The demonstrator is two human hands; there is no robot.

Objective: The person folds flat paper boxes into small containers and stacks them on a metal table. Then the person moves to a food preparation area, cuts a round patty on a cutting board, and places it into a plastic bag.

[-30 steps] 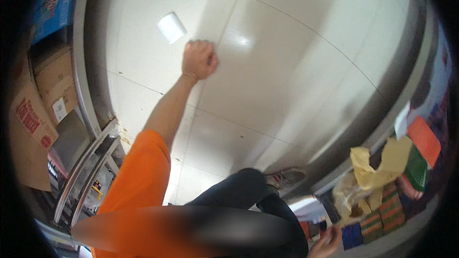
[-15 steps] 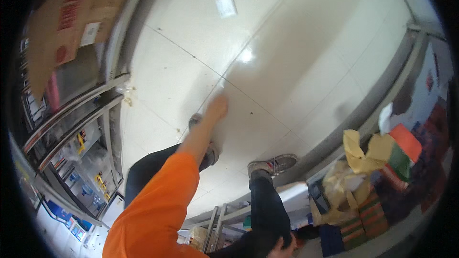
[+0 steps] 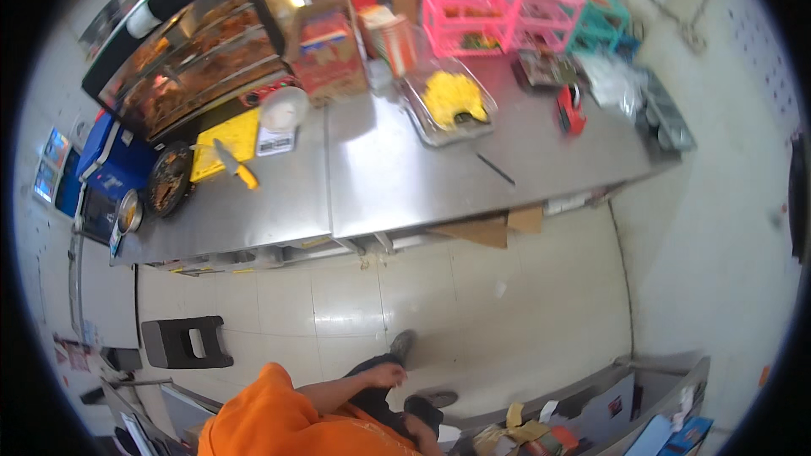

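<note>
My left hand point(image 3: 384, 374), below an orange sleeve, hangs in front of my dark trouser leg, low in the view. Its fingers look loosely curled but are blurred, and nothing shows in them. My right hand point(image 3: 422, 435) is by my other leg near the lower edge, its fingers too indistinct to read. Ahead, apart from both hands, stands a long steel counter point(image 3: 372, 177). On it are a yellow-handled knife point(image 3: 235, 164) on a yellow cutting board point(image 3: 221, 145), a tray of yellow food point(image 3: 452, 101), a thin dark stick point(image 3: 495, 169) and a red tape dispenser point(image 3: 570, 110).
A lit glass food warmer point(image 3: 203, 51) stands at the counter's left, near a black pan point(image 3: 171, 177) and blue cooler point(image 3: 118, 156). Pink baskets point(image 3: 473, 8) are at the back. A dark stool point(image 3: 186, 343) stands on the floor. Behind my legs runs a low shelf with packets point(image 3: 524, 432).
My view has swung up from the floor to the counter. The left arm, stretched toward the floor before, is now drawn in at my leg. The white piece on the floor no longer shows there.
</note>
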